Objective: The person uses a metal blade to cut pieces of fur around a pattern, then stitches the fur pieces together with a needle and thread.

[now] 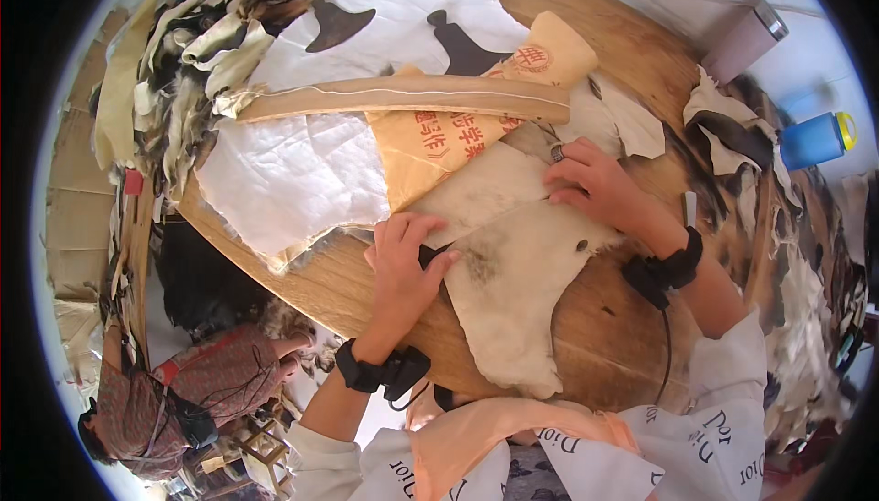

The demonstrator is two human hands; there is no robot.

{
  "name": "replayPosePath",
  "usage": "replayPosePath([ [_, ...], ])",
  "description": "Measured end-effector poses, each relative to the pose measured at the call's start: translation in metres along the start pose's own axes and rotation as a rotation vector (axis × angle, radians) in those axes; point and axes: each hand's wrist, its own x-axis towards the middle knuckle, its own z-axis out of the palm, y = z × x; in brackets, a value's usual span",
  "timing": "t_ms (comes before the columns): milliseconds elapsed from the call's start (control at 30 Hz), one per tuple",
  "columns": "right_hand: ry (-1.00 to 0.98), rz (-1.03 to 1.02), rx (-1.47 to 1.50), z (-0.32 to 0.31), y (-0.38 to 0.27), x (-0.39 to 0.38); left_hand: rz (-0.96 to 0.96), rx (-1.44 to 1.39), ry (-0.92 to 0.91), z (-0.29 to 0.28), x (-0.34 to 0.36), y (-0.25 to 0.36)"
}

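A pale cream piece of hide (517, 290) lies skin side up on a round wooden table (604, 336). My left hand (405, 267) rests on its left edge and is closed around a small dark tool that is mostly hidden under the fingers. My right hand (593, 180), wearing a ring, presses flat with spread fingers on the hide's upper part. Both wrists carry black straps with a cable.
An orange paper pattern (439, 139) and a long tan strip (403, 98) lie behind the hide, on white hide sheets (293, 180). Fur scraps are piled at the left (197, 52) and right (732, 135). A pink cup (743, 38) and blue bottle (815, 139) stand at the right.
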Motion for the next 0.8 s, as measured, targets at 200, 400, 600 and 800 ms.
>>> replayPosePath([
  [200, 0.049, -0.007, 0.033, -0.012, -0.006, 0.002, 0.102, 0.037, 0.041, -0.004, 0.003, -0.002],
  [400, 0.136, 0.074, -0.048, -0.031, -0.014, 0.0, 0.21, -0.21, 0.001, 0.011, 0.039, 0.055],
  [600, 0.017, -0.081, 0.008, -0.005, -0.006, -0.005, 0.235, -0.161, 0.024, 0.057, 0.049, 0.055],
  [800, 0.021, 0.004, 0.065, 0.0, -0.003, -0.003, 0.191, -0.144, 0.024, 0.06, 0.048, 0.052],
])
